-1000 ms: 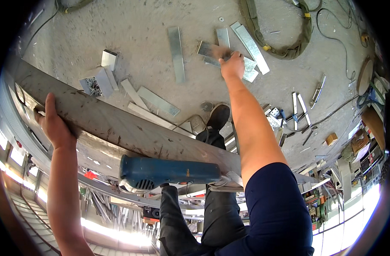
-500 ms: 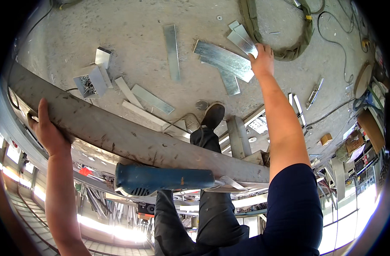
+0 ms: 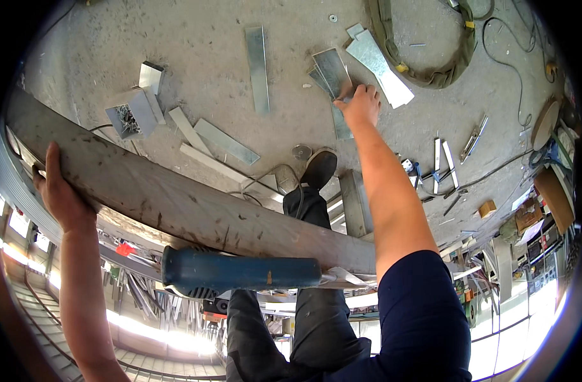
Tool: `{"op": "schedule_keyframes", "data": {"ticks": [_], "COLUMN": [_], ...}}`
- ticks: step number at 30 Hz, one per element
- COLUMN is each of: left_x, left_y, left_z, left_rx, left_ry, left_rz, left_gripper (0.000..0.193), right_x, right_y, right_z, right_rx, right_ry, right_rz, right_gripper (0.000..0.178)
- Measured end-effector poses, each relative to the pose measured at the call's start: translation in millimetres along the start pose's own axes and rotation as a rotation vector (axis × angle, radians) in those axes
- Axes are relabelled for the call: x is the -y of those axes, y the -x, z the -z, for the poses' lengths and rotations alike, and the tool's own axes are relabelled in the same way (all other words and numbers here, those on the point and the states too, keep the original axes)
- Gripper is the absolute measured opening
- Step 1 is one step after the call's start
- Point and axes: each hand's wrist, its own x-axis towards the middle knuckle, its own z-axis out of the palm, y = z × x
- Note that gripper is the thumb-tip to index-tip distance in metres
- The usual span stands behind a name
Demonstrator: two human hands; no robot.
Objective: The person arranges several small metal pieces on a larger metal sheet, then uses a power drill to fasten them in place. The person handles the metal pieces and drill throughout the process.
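My left hand (image 3: 67, 198) grips the edge of a long grey metal beam (image 3: 176, 197), its index finger lying on the upper face. My right hand (image 3: 362, 107) reaches down to the floor, thumb and fingers bent round the near end of a metal plate (image 3: 331, 67). Part of another plate shows under that one, and a narrow plate (image 3: 342, 124) sticks out below my thumb. Just right of the hand lies a bright, long plate (image 3: 381, 67). A blue power tool (image 3: 240, 266) rests along the beam's near side, its front end partly hidden.
On the floor are a loose plate (image 3: 257, 70), a box of small fasteners (image 3: 126, 120), metal strips (image 3: 226, 141) and a green sleeved hose (image 3: 440, 76). Cables run at the right, near a clamp-like tool (image 3: 474, 135). My shoe (image 3: 320, 169) stands beyond the beam.
My right hand has moved left, from the plates near the hose to a different plate. The long plate now lies farther right, beside the hose. My left hand stays on the beam.
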Motion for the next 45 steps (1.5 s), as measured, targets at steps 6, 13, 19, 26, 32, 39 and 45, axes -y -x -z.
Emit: {"op": "schedule_keyframes", "data": {"ticks": [6,13,19,26,32,39,45], "left_x": [-2,-1,-2,-2,-2,-3,-1], "left_y": [6,3,6,7,8,9,6], "left_z": [-6,-8,-8,-11,-8,-13,-10], "left_rx": [-0.007,-0.005,0.008,0.023,0.029,0.02,0.023], "left_ry": [-0.026,-0.04,-0.013,-0.007,0.015,0.014,-0.021], "left_rz": [-0.035,-0.078,-0.059,-0.055,-0.032,-0.095,-0.071], "left_gripper": [0.067,0.06,0.061,0.059,0.058,0.052,0.06], "right_x": [2,18,9,2,19,20,20], "right_y": [21,44,32,20,25,25,26], "right_z": [-15,-35,-23,-11,-9,-16,-11], "right_rx": [0.133,0.033,0.096,0.146,-0.023,-0.012,-0.068], "right_ry": [-0.021,0.028,-0.044,-0.325,-0.223,-0.237,-0.127], "right_rz": [0.189,0.226,0.251,-0.162,-0.243,-0.274,-0.207], "right_gripper": [0.049,0.03,0.025,0.043,0.065,0.073,0.074]}}
